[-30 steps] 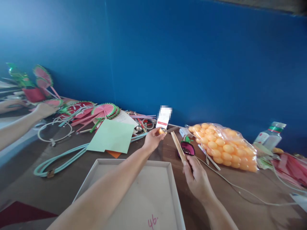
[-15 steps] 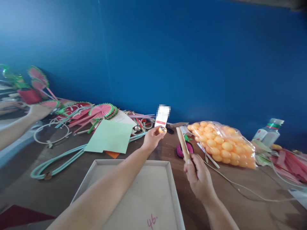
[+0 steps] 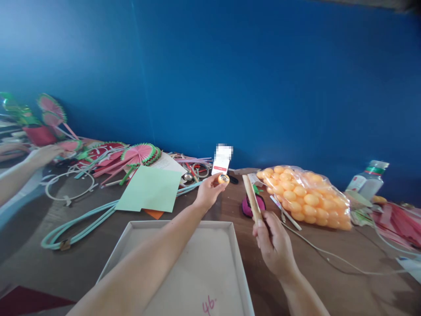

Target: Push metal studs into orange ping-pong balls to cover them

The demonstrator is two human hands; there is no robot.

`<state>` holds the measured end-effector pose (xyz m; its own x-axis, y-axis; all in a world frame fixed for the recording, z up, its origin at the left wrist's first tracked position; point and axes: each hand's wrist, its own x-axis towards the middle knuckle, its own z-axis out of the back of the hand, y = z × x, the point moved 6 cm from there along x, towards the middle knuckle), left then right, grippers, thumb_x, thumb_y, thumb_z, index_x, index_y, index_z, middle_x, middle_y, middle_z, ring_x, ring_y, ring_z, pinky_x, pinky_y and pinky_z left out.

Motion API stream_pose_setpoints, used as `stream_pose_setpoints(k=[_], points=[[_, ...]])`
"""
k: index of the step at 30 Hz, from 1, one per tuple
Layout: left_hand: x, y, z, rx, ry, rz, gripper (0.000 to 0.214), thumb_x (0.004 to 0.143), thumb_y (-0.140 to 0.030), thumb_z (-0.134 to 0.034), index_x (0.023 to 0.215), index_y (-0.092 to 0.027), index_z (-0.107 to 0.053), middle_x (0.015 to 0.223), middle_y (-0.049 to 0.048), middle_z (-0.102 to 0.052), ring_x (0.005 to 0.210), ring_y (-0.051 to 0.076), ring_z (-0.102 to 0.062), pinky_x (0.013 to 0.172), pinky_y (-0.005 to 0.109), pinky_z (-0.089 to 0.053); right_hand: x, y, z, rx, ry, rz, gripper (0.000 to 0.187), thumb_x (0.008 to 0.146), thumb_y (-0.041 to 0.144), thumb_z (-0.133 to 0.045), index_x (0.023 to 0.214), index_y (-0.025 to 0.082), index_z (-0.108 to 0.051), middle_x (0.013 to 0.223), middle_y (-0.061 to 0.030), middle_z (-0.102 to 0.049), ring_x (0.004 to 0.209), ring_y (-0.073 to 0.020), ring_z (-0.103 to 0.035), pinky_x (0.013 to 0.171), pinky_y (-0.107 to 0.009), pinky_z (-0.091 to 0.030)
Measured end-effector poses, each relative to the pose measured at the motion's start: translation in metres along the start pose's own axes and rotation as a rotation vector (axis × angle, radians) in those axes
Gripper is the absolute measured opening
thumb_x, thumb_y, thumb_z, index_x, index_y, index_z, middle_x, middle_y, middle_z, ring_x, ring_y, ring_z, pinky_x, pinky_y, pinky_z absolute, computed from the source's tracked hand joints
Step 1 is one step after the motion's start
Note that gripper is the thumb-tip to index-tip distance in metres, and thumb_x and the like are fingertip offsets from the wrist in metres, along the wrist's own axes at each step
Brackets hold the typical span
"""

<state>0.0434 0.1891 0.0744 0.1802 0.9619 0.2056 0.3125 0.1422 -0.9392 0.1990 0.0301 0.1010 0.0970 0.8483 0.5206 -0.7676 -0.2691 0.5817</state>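
Observation:
My left hand (image 3: 209,191) reaches out over the far end of the box, thumb and fingers pinching a small round orange piece with a shiny silvery face (image 3: 223,179). Just behind it stands a phone (image 3: 220,167) with a lit screen, partly blurred out. In my right hand (image 3: 275,245) a flat wooden stick (image 3: 251,196) is gripped near its lower end, its top tilted up and leftward. Beneath my left forearm lies a shallow pale box or lid (image 3: 226,267), marked "46" in pink.
A clear bag of orange balls (image 3: 305,199) lies at right, with a bottle (image 3: 368,182) behind. Left are green paper (image 3: 149,188), pale blue tubing (image 3: 82,224) and watermelon fans (image 3: 141,153). Another person's hand (image 3: 46,156) touches items at far left. A cord (image 3: 342,265) crosses the table.
My two hands stay nearly still, keeping hold of the orange piece and the stick. At far left the other person's hand has shifted a little to the left.

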Motion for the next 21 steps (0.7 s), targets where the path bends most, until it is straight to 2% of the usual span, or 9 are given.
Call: stream_pose_setpoints(k=[2, 5, 11, 16, 19, 21], points=[[-0.0007, -0.002, 0.0001, 0.007, -0.003, -0.001, 0.044, 0.068, -0.029, -0.072, 0.109, -0.017, -0.064, 0.085, 0.0027, -0.066, 0.069, 0.01, -0.059, 0.069, 0.024, -0.05, 0.0021, 0.0006, -0.0044, -0.036, 0.055, 0.019, 0.019, 0.092, 0.028, -0.039, 0.1, 0.019, -0.054, 0.084, -0.0086, -0.06, 0.079, -0.0226, -0.058, 0.07, -0.035, -0.046], [-0.0014, -0.0037, 0.0001, 0.007, -0.008, 0.003, 0.043, 0.068, -0.029, -0.072, 0.109, -0.017, -0.065, 0.082, 0.0018, -0.066, 0.069, 0.01, -0.059, 0.068, 0.024, -0.049, 0.0036, 0.0006, -0.0056, -0.048, 0.071, 0.037, 0.017, 0.092, 0.027, -0.04, 0.099, 0.019, -0.054, 0.09, -0.0103, -0.06, 0.085, -0.0241, -0.057, 0.074, -0.036, -0.045], [-0.0007, -0.0002, -0.001, 0.008, 0.007, -0.005, 0.044, 0.068, -0.03, -0.071, 0.11, -0.018, -0.064, 0.088, 0.0032, -0.067, 0.071, 0.011, -0.06, 0.069, 0.024, -0.049, 0.0008, -0.0028, -0.0018, 0.023, 0.057, -0.025, 0.017, 0.093, 0.027, -0.038, 0.099, 0.02, -0.053, 0.077, -0.0044, -0.057, 0.072, -0.0201, -0.057, 0.072, -0.034, -0.045], [-0.0008, -0.0015, 0.0004, 0.018, -0.006, -0.008, 0.046, 0.068, -0.029, -0.072, 0.111, -0.016, -0.063, 0.084, 0.0032, -0.066, 0.068, 0.01, -0.059, 0.068, 0.024, -0.049, 0.0016, -0.0007, -0.0057, -0.05, 0.08, 0.039, 0.017, 0.091, 0.026, -0.041, 0.101, 0.02, -0.054, 0.089, -0.009, -0.06, 0.084, -0.0237, -0.057, 0.075, -0.035, -0.045], [-0.0023, -0.0049, -0.0027, -0.009, 0.037, -0.027, 0.045, 0.069, -0.029, -0.071, 0.112, -0.016, -0.063, 0.088, 0.0042, -0.066, 0.072, 0.011, -0.059, 0.07, 0.024, -0.049, 0.0012, 0.0003, -0.004, -0.03, 0.067, 0.028, 0.017, 0.092, 0.028, -0.04, 0.099, 0.021, -0.054, 0.085, -0.0079, -0.059, 0.079, -0.0227, -0.057, 0.072, -0.035, -0.046], [-0.0036, -0.0068, -0.0059, -0.051, 0.077, -0.041, 0.046, 0.069, -0.029, -0.071, 0.113, -0.017, -0.063, 0.091, 0.0046, -0.067, 0.075, 0.011, -0.059, 0.072, 0.025, -0.05, 0.0, 0.0023, 0.0008, -0.009, 0.014, 0.021, 0.018, 0.093, 0.029, -0.039, 0.099, 0.021, -0.054, 0.078, -0.006, -0.058, 0.071, -0.0209, -0.057, 0.068, -0.034, -0.047]])
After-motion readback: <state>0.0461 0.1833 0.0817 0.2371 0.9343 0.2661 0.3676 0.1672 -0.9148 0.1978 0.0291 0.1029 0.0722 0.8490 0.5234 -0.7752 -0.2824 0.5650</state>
